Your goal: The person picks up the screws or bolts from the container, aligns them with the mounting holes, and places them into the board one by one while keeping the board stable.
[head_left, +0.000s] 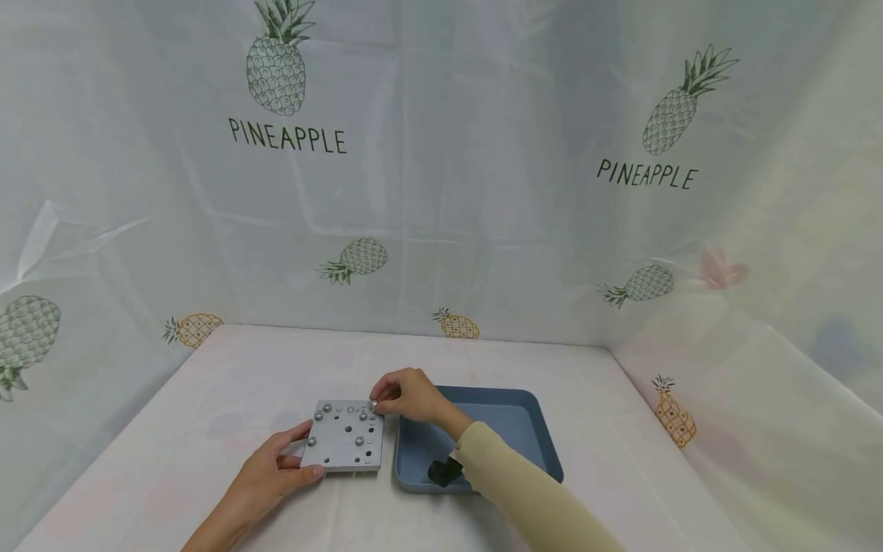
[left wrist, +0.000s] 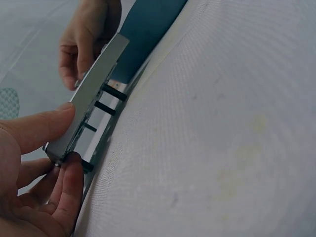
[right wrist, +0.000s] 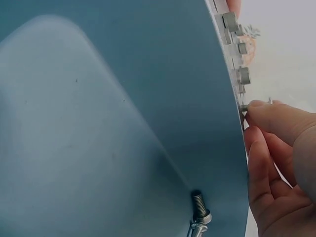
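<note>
My left hand [head_left: 265,471] grips the near left corner of a square silver metal plate [head_left: 336,448], thumb on one face and fingers beneath. Several socket-head screws stand in the plate's holes, while other holes show dark. In the left wrist view, dark screw shanks [left wrist: 104,107] stick out from the underside of the plate [left wrist: 94,84]. At the far right corner, my right hand [head_left: 414,399] pinches a small screw [right wrist: 244,107] between thumb and fingers, at the plate's surface. How deep that screw sits is hidden by the fingertips.
A blue-grey tray [head_left: 507,422] lies right of the plate, under my right forearm. Loose screws [right wrist: 200,210] lie in it in the right wrist view. A black object [head_left: 444,470] shows beside the right sleeve. A pineapple-print curtain [head_left: 469,192] hangs behind the white-covered table [head_left: 276,368].
</note>
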Available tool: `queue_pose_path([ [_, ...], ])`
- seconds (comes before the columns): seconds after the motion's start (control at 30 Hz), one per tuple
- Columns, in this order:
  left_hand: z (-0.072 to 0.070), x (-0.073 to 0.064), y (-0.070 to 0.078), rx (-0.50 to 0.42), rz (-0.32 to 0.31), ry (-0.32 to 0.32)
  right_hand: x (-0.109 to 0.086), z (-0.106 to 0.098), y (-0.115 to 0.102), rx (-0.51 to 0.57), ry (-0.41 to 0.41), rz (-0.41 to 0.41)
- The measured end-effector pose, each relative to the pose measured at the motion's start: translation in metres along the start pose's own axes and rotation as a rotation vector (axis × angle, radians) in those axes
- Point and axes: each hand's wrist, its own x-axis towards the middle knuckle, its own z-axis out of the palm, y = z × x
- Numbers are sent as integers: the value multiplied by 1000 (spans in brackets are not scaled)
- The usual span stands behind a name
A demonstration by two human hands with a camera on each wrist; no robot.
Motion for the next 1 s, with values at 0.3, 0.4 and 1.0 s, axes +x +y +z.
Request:
queue_pose_path([
  [0.3, 0, -1, 2, -11, -6, 1, -4, -7, -3, -28, -12, -39],
  [0.4, 0, -1, 2, -5, -2, 0, -7, -15, -4, -35, -3, -38],
  [1.0, 0, -2, 2, 1, 8, 1, -40, -64, 22, -159, -30, 8],
])
